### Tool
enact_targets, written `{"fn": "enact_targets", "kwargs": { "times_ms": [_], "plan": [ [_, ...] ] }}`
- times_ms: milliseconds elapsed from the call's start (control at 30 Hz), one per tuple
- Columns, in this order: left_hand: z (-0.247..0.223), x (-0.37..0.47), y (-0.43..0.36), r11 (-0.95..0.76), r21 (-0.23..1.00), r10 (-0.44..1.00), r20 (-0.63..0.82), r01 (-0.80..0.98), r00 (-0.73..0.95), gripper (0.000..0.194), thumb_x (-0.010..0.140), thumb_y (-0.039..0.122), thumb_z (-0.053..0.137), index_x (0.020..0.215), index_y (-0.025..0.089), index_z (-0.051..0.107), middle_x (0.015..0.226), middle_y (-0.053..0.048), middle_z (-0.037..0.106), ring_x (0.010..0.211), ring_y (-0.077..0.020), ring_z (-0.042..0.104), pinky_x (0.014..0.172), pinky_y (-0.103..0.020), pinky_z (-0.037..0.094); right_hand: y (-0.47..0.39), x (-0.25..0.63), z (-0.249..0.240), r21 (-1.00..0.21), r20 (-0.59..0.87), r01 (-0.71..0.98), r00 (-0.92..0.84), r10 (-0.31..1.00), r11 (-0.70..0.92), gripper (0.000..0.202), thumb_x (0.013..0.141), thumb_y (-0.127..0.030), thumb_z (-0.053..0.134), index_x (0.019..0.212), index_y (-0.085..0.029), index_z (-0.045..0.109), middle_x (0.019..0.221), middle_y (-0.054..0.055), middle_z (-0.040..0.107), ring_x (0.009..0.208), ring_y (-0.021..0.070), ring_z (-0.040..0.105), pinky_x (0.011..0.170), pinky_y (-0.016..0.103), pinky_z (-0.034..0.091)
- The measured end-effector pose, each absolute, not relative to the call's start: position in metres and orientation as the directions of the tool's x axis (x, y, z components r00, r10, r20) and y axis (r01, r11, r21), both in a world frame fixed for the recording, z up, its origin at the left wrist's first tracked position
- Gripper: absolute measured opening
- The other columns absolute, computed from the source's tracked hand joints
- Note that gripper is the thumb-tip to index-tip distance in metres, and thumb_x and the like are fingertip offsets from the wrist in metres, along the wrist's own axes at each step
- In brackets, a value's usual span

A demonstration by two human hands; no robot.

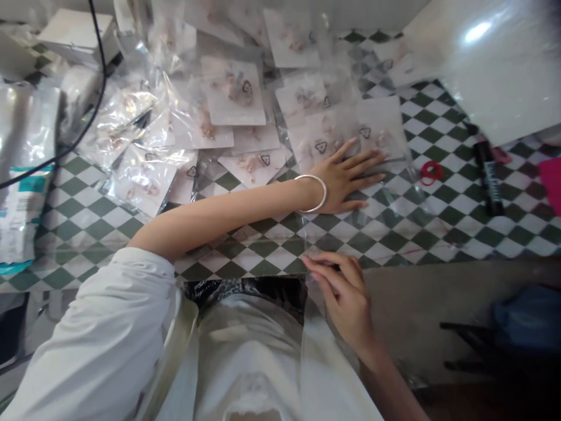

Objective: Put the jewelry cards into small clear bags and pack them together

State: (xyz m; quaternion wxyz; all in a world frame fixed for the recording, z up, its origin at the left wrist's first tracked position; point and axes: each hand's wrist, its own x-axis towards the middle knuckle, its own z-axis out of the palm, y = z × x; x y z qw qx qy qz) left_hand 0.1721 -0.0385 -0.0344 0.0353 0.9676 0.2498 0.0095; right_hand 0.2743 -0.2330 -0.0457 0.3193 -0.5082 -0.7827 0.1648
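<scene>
My left hand [346, 178], a bangle at its wrist, lies flat with fingers spread over clear plastic. Under and beyond its fingertips is a white card [381, 120] with a small gold-coloured piece and a printed triangle mark, inside a clear bag. At the table's front edge my right hand [344, 292] is closed in a pinch. Between thumb and forefinger it seems to hold thin clear plastic film [305, 237], a faint edge of which runs up toward my left wrist. Whether this film joins the bag under my left hand, I cannot tell.
Several bagged cards [236, 90] overlap across the back and left. A red ring-shaped item [432, 172] and black marker [487, 175] lie right on the checkered table [442, 234]. A white box [76, 32], dark cable [99, 88] and teal-white packet [21, 216] are left.
</scene>
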Motion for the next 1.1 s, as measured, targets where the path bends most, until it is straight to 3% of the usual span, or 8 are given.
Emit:
{"fn": "enact_targets", "kwargs": {
  "times_ms": [100, 200, 300, 400, 667, 833, 967, 1100],
  "plan": [
    [-0.035, 0.172, -0.039, -0.869, 0.046, 0.493, 0.007, 0.492, 0.870, 0.060, 0.103, 0.050, 0.025, 0.156, 0.022, 0.027, 0.165, 0.000, 0.017, 0.154, -0.0263, 0.013, 0.131, -0.049, 0.011, -0.235, 0.274, -0.045, -0.575, 0.335, 0.703, -0.263, 0.905, 0.418, 0.027, 0.090, -0.012, 0.060, 0.113, -0.025, 0.067, 0.094, 0.005, 0.061, 0.088, 0.0147, 0.060, 0.080, 0.030, 0.053],
    [-0.037, 0.173, -0.040, -0.870, 0.039, 0.492, 0.037, 0.491, 0.870, 0.060, 0.104, 0.049, 0.027, 0.156, 0.021, 0.027, 0.165, -0.004, 0.018, 0.155, -0.0233, 0.014, 0.130, -0.052, 0.011, -0.239, 0.277, -0.041, -0.583, 0.311, 0.690, -0.298, 0.903, 0.428, 0.024, 0.094, -0.015, 0.055, 0.114, -0.022, 0.066, 0.098, 0.006, 0.061, 0.092, 0.0158, 0.061, 0.083, 0.032, 0.053],
    [-0.039, 0.173, -0.039, -0.875, 0.047, 0.484, 0.041, 0.482, 0.874, 0.060, 0.104, 0.050, 0.027, 0.156, 0.021, 0.027, 0.165, -0.005, 0.017, 0.155, -0.0232, 0.014, 0.130, -0.052, 0.010, -0.240, 0.278, -0.036, -0.587, 0.284, 0.695, -0.305, 0.909, 0.417, 0.026, 0.096, -0.010, 0.047, 0.111, -0.022, 0.065, 0.099, 0.006, 0.062, 0.092, 0.0142, 0.062, 0.084, 0.030, 0.054],
    [-0.040, 0.173, -0.038, -0.874, 0.048, 0.484, 0.027, 0.483, 0.875, 0.061, 0.103, 0.051, 0.028, 0.157, 0.022, 0.026, 0.165, -0.003, 0.017, 0.155, -0.0218, 0.013, 0.130, -0.052, 0.010, -0.240, 0.274, -0.035, -0.579, 0.278, 0.721, -0.264, 0.924, 0.381, 0.022, 0.093, -0.007, 0.052, 0.104, -0.023, 0.064, 0.094, 0.003, 0.063, 0.089, 0.0123, 0.062, 0.082, 0.027, 0.053],
    [-0.041, 0.174, -0.037, -0.883, 0.071, 0.468, 0.058, 0.464, 0.882, 0.062, 0.103, 0.049, 0.030, 0.156, 0.017, 0.029, 0.164, -0.009, 0.020, 0.153, -0.0282, 0.016, 0.128, -0.055, 0.011, -0.243, 0.266, -0.046, -0.576, 0.311, 0.755, -0.153, 0.938, 0.314, 0.008, 0.090, -0.013, 0.061, 0.091, -0.021, 0.061, 0.089, 0.002, 0.061, 0.089, 0.0138, 0.062, 0.081, 0.029, 0.051],
    [-0.038, 0.173, -0.037, -0.887, 0.071, 0.457, -0.008, 0.457, 0.889, 0.060, 0.104, 0.047, 0.026, 0.157, 0.018, 0.024, 0.165, -0.009, 0.015, 0.154, -0.0277, 0.012, 0.127, -0.054, 0.007, -0.239, 0.267, -0.047, -0.559, 0.353, 0.752, -0.166, 0.921, 0.350, 0.012, 0.089, -0.009, 0.060, 0.084, -0.019, 0.058, 0.085, 0.001, 0.059, 0.087, 0.0125, 0.057, 0.081, 0.028, 0.047],
    [-0.038, 0.173, -0.038, -0.883, 0.079, 0.467, 0.056, 0.462, 0.882, 0.059, 0.104, 0.047, 0.029, 0.155, 0.019, 0.028, 0.164, -0.009, 0.020, 0.153, -0.0280, 0.017, 0.127, -0.054, 0.010, -0.237, 0.273, -0.040, -0.533, 0.418, 0.733, -0.205, 0.885, 0.422, 0.017, 0.086, -0.002, 0.059, 0.084, -0.019, 0.057, 0.084, 0.000, 0.060, 0.084, 0.0119, 0.055, 0.079, 0.028, 0.045],
    [-0.037, 0.172, -0.039, -0.880, 0.087, 0.470, 0.016, 0.467, 0.883, 0.059, 0.104, 0.046, 0.030, 0.156, 0.018, 0.027, 0.164, -0.010, 0.017, 0.154, -0.0275, 0.014, 0.127, -0.055, 0.008, -0.238, 0.278, -0.039, -0.523, 0.442, 0.752, -0.164, 0.882, 0.402, 0.019, 0.087, -0.001, 0.056, 0.082, -0.019, 0.055, 0.082, 0.000, 0.059, 0.082, 0.0119, 0.054, 0.078, 0.028, 0.045]
  ]
}}
